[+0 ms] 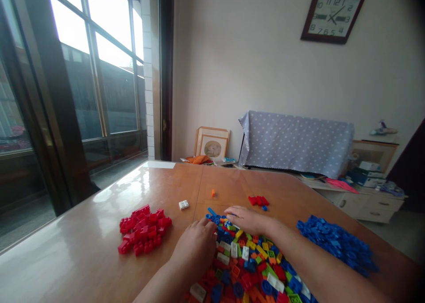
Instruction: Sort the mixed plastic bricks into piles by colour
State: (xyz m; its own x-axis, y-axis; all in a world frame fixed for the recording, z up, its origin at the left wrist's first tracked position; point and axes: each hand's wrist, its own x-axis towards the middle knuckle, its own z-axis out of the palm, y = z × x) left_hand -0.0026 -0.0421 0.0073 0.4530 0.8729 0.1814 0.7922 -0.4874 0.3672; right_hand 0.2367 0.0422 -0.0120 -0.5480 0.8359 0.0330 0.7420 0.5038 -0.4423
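Note:
A large mixed pile of toy building bricks (245, 252) in several colours lies in front of me on the table. At its left far edge is my left hand (198, 241), fingers bent down toward the bricks. Its fingertips are mostly hidden, so I cannot tell whether it holds one. Across the pile's far edge reaches my right hand (247, 219), palm down, its fingers stretched out to the left over the bricks. Small blue bricks (212, 214) lie just beyond and between both hands. No brick shows in the right hand's grasp.
A heap of red bricks (145, 230) sits left, a heap of blue bricks (335, 243) right. Farther out on the brown table (172, 183) lie white bricks (183, 204), an orange brick (213, 192), a few red bricks (258, 201) and a round blue brick (264, 208).

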